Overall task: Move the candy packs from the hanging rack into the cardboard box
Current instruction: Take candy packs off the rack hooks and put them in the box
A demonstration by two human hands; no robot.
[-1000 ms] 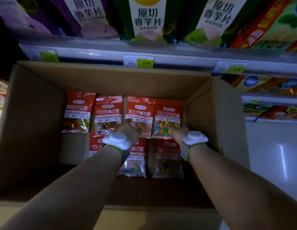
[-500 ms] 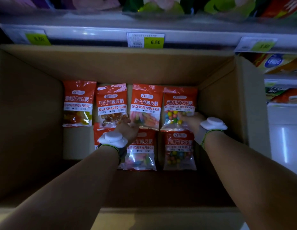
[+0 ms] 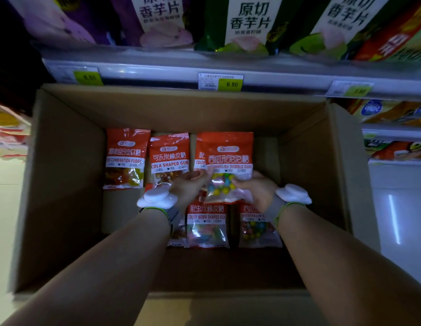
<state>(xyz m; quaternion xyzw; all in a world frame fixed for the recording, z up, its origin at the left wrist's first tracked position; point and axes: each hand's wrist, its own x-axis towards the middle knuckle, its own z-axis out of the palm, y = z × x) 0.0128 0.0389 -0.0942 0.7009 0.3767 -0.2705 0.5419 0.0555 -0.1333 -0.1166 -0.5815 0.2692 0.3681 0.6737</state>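
From the head camera, both arms reached down into the cardboard box (image 3: 63,184), which stood open just under a shelf edge (image 3: 275,77) with yellow price tags.

The left hand (image 3: 190,184) and right hand (image 3: 256,189) met on one pack, the watermelon gum pack (image 3: 229,161). The right hand's fingers were curled round its lower right edge; the left hand's fingers touched its lower left side, though whether they pinched it or only steadied it could not be told. The pack sat raised and overlapped the pack behind it, probably because it was being squared into a free slot in the back row rather than dropped.

Inside the box the packs lay flat, face up, in two rows, likely so that more would fit. The back row held the fudge pack (image 3: 126,158), the cola gum pack (image 3: 169,158) and a worm gum pack (image 3: 200,156) mostly hidden by the held one. The front row showed a second worm gum pack (image 3: 206,222) and a second watermelon pack (image 3: 256,229), with another pack partly hidden under the left wrist. Bare cardboard remained at the front left.

The hanging rack was not in view.
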